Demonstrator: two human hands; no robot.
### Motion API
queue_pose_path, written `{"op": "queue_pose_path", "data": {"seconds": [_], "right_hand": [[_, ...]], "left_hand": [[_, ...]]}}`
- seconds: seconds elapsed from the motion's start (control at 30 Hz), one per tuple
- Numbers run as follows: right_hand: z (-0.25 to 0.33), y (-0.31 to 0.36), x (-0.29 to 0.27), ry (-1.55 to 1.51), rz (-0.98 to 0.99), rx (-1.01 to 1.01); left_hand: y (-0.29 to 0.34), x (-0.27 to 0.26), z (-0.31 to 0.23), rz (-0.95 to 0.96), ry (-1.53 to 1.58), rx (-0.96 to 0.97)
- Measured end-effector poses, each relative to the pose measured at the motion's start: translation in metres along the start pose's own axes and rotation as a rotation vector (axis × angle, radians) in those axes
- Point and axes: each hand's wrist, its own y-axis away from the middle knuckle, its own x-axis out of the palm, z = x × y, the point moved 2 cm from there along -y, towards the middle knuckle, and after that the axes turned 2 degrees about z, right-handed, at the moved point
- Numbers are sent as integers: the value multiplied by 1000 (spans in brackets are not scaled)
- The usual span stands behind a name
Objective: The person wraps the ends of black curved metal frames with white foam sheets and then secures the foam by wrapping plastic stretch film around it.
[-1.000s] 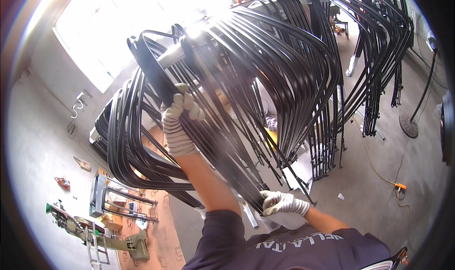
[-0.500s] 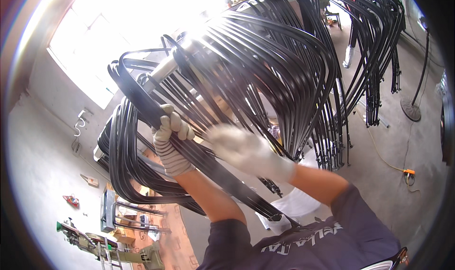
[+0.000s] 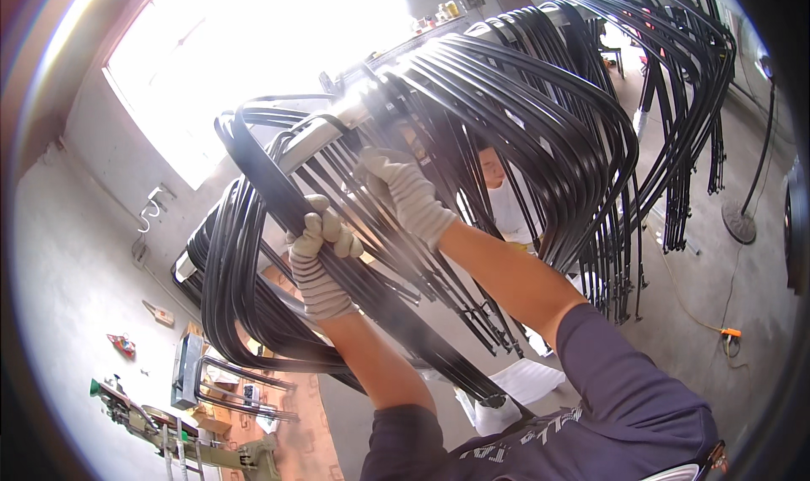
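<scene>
Head view: both hands gloved, knit with striped cuffs. Left hand [image 3: 325, 262] is closed around a bundle [image 3: 384, 297] of black bent bars, gripping it partway along, fingers wrapped over the top side. Bundle runs diagonally: bent upper end beyond the left hand, near the left end of the rail [image 3: 316, 141]; lower end down by the wearer's shirt [image 3: 633, 388], inside a white wrap [image 3: 492, 412].

Right hand [image 3: 407, 196] is up and right of the left, apart from it, fingers bent, just beside the rail and in front of the bars hanging there. Can't tell if it's gripping any of them; fingertips blend into glare and blur.

Around the hands: a row of bent bars [image 3: 228, 278] left of the bundle, a big rack of hanging bars [image 3: 557, 135] to the right, more at far right. White paper [image 3: 536, 380] near the bundle's lower end. Another person [image 3: 515, 215] in a light top, partly seen between the hanging bars.

Further out: bright window [image 3: 253, 59] upper left, greenish machine [image 3: 228, 456] lower left. On the grey floor at right, round stand base [image 3: 739, 225] and orange socket [image 3: 731, 332] with cord.
</scene>
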Motion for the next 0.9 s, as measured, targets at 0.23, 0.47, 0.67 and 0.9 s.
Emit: {"op": "queue_pose_path", "data": {"seconds": [0.23, 0.47, 0.67, 0.9], "right_hand": [[6, 41, 8, 30, -214, -98], [8, 47, -2, 67, -198, -210], [59, 24, 49, 488, 199, -95], [25, -23, 76, -216, 280, 429]], "left_hand": [[1, -3, 41, -320, -210, 29], [16, -30, 74, -338, -161, -13], [31, -37, 64, -396, -172, -30], [15, -54, 52, -420, -458, 91]]}}
